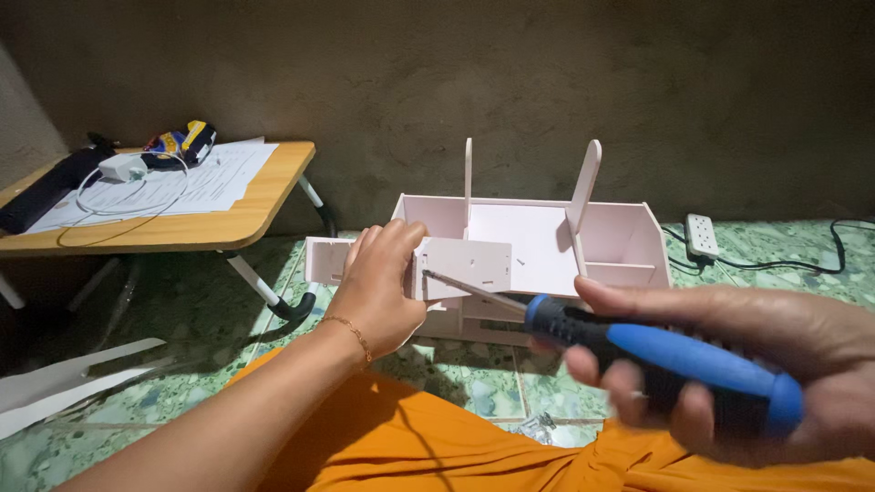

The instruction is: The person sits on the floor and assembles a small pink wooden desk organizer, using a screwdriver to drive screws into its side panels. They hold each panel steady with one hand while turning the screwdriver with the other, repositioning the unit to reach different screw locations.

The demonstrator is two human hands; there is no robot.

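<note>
Gripping a white panel at the front of the white organizer on the green floor, the left hand has its fingers curled over the panel's top edge. The right hand has its fingers wrapped tight around a blue-and-black screwdriver, whose tip touches the panel's left end. A low wooden table stands well apart at left.

Blue-handled screwdriver tip touches a small white panel, held upright.
</note>
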